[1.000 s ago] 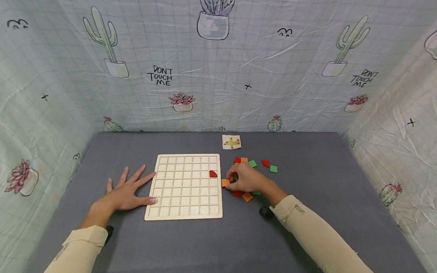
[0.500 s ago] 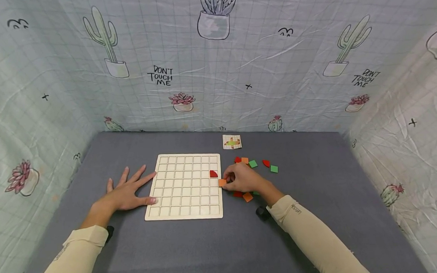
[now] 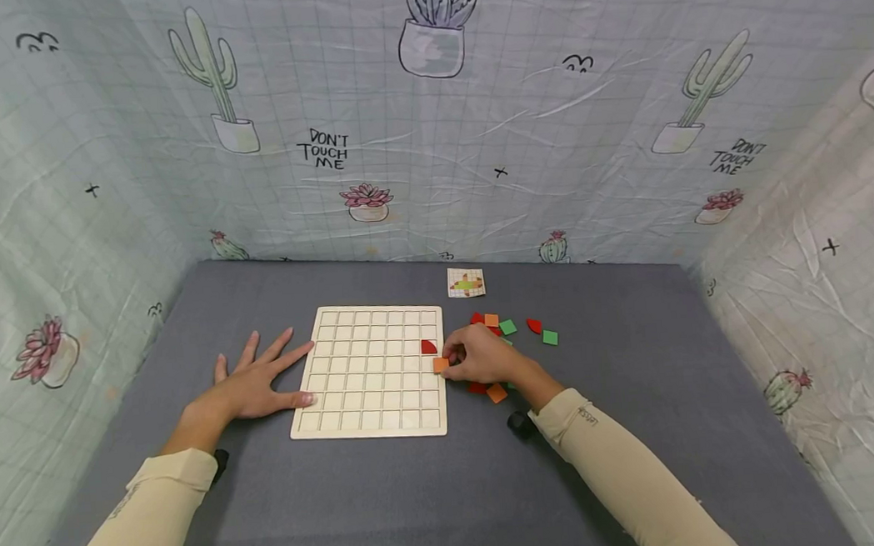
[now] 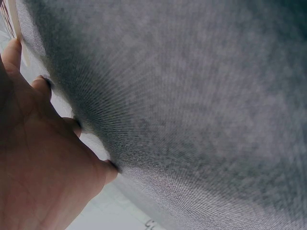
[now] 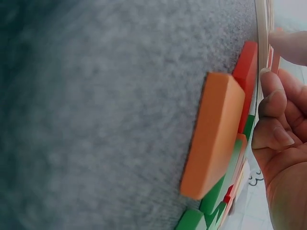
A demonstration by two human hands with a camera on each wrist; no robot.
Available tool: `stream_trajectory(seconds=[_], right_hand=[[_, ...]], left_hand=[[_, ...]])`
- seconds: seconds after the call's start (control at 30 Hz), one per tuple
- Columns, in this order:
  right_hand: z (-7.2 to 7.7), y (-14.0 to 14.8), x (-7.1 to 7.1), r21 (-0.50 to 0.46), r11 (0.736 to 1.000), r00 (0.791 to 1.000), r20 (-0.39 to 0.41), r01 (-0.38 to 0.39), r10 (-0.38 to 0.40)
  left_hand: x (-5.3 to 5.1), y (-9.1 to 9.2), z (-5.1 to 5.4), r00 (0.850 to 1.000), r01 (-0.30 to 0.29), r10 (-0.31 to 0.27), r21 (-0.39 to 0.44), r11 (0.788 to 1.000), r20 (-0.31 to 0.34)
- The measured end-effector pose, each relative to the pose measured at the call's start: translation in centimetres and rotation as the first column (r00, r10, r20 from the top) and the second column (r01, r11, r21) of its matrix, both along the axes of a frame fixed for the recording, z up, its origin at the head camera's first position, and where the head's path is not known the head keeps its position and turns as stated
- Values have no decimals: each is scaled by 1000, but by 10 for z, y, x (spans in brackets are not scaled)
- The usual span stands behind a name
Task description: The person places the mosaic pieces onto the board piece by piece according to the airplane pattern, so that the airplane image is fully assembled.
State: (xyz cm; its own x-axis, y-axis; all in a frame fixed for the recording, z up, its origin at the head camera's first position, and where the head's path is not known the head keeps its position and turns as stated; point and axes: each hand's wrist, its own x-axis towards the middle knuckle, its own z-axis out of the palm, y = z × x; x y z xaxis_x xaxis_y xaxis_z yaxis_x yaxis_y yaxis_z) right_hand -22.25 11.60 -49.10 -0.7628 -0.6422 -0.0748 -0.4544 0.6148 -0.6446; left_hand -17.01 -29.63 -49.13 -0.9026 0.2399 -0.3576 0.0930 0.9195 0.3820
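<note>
A pale grid board (image 3: pixel 367 432) lies on the grey table, with a red quarter-round piece (image 3: pixel 428 347) in a cell near its right edge. The left hand (image 3: pixel 252 391) is spread flat, its thumb and index fingertip touching the board's left edge; in the left wrist view the left hand (image 4: pixel 43 158) has its other fingertips on the cloth. The right hand (image 3: pixel 483 355) pinches an orange square (image 3: pixel 440 365) at the board's right edge, just below the red piece. In the right wrist view the right hand (image 5: pixel 285 110) partly hides that square.
Loose red, orange and green pieces lie right of the board, partly under the right hand, among them an orange square (image 3: pixel 496 393) and a green square (image 3: pixel 549 338). A small pattern card (image 3: pixel 466 282) lies behind them. Patterned cloth (image 3: pixel 399 142) hangs around the table.
The right hand has moved slightly left, carrying the orange square from beside the board to over its right edge. The left hand has stayed on the board's left edge.
</note>
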Motion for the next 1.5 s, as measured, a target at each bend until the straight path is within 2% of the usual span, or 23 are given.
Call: stream_trajectory(seconds=[0.2,0.6,0.93,1.17,1.5], right_hand=[[2,-3,0,5,1000,1000,0,-1,1],[3,-9,-2,-6,1000,1000,-22,-20,20],[7,-15,-2,11,1000,1000,25,2,-2],[8,-18,-3,21,1000,1000,3,-16,16],[4,-21,-5,27,1000,1000,-4,-6,6]], left_hand=[[-2,-4,-8,1000,-13,13,23,1000,-9],[-2,-4,-8,1000,-15,15,21,1000,-4],[-1,-4,-6,1000,-19,19,26,999,-8],[-2,-5,-10,1000,-16,16,19,1000,-14],[3,0,1,1000,-22,23,61,998,-18]])
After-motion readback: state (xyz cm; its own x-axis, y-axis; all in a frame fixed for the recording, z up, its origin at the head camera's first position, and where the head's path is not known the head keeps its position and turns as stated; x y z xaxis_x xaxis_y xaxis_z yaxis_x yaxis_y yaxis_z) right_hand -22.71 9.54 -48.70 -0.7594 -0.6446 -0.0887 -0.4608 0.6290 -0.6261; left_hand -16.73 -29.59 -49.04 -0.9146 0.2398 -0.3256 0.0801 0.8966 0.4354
